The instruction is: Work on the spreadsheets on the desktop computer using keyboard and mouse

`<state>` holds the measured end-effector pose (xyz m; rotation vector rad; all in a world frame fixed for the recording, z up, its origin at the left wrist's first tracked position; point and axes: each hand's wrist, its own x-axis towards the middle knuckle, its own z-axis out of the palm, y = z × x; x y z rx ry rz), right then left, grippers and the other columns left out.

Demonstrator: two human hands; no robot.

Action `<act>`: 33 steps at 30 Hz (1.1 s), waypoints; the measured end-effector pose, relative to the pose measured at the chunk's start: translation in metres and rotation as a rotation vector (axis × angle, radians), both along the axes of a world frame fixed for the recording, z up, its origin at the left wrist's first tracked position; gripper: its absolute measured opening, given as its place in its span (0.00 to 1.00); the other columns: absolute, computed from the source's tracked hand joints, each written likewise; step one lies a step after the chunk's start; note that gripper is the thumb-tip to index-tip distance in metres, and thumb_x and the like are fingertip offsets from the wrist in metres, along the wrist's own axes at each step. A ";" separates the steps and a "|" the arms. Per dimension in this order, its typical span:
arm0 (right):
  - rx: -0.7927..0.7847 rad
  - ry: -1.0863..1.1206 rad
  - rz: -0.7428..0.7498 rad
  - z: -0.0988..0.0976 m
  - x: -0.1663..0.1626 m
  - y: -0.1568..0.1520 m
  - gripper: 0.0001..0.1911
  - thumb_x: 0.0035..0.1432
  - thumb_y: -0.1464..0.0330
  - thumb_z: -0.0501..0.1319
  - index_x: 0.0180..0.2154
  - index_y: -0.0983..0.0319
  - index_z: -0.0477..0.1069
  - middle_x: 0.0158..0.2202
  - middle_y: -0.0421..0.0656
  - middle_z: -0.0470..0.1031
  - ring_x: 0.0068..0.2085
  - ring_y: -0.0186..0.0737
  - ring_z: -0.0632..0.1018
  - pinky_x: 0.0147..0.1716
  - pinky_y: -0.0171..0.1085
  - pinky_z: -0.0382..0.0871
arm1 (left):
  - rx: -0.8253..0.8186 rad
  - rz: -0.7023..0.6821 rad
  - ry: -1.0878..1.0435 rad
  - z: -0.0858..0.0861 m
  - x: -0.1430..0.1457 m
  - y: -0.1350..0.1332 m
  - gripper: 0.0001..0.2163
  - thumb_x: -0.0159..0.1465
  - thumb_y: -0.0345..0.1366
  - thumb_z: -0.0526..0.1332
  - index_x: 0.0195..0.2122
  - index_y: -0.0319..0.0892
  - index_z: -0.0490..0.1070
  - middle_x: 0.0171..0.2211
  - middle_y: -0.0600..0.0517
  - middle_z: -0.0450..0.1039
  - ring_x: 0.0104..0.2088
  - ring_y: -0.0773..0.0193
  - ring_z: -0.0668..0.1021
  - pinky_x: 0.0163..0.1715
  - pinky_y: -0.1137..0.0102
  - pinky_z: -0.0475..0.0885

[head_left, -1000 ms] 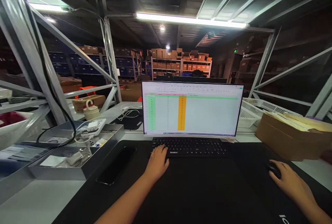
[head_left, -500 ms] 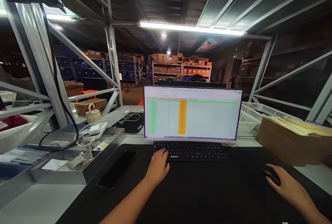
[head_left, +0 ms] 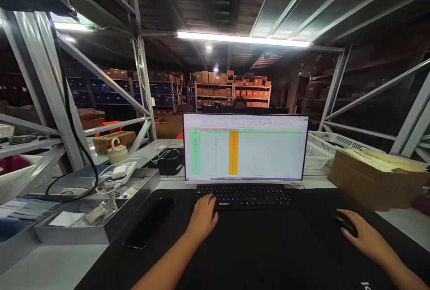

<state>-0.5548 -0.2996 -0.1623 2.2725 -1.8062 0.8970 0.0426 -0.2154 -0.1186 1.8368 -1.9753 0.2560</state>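
Head view; keyboard [head_left: 258, 195] before lit monitor [head_left: 268, 153]
Left hand [head_left: 202, 218] on it, fingers loosely extended; right hand [head_left: 368, 237], fingers curled round mouse [head_left: 347, 224].

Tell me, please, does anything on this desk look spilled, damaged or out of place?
Nothing looks spilled or damaged. The keyboard and mouse look in order. Only the white cables left of the monitor seem untidy, lying in loose loops.

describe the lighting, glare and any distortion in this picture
Head view: the tube light glares white; head view: the monitor shines bright, its lettering too fine to read; head view: the dark mouse nearly melts into the black mat; head view: the metal posts splay outward, suggesting wide-angle distortion.
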 end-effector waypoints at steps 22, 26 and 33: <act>-0.058 -0.057 0.017 -0.006 -0.001 -0.007 0.30 0.55 0.47 0.57 0.53 0.57 0.71 0.53 0.50 0.76 0.51 0.54 0.78 0.48 0.50 0.76 | 0.048 0.013 -0.021 0.006 -0.004 0.004 0.24 0.63 0.32 0.54 0.61 0.37 0.64 0.64 0.41 0.63 0.65 0.49 0.65 0.66 0.52 0.59; -0.023 -0.036 0.019 -0.010 -0.004 -0.009 0.30 0.56 0.47 0.57 0.55 0.56 0.69 0.56 0.48 0.74 0.51 0.53 0.78 0.46 0.48 0.77 | 0.063 0.017 -0.012 0.009 -0.005 0.005 0.24 0.63 0.32 0.54 0.61 0.38 0.64 0.64 0.41 0.63 0.65 0.50 0.64 0.67 0.52 0.58; -0.032 -0.013 0.051 -0.005 -0.001 -0.006 0.30 0.56 0.47 0.58 0.54 0.57 0.70 0.55 0.48 0.74 0.53 0.52 0.77 0.49 0.47 0.76 | 0.043 0.004 -0.023 0.005 -0.002 0.003 0.24 0.63 0.32 0.54 0.61 0.37 0.64 0.64 0.41 0.64 0.65 0.49 0.65 0.66 0.51 0.58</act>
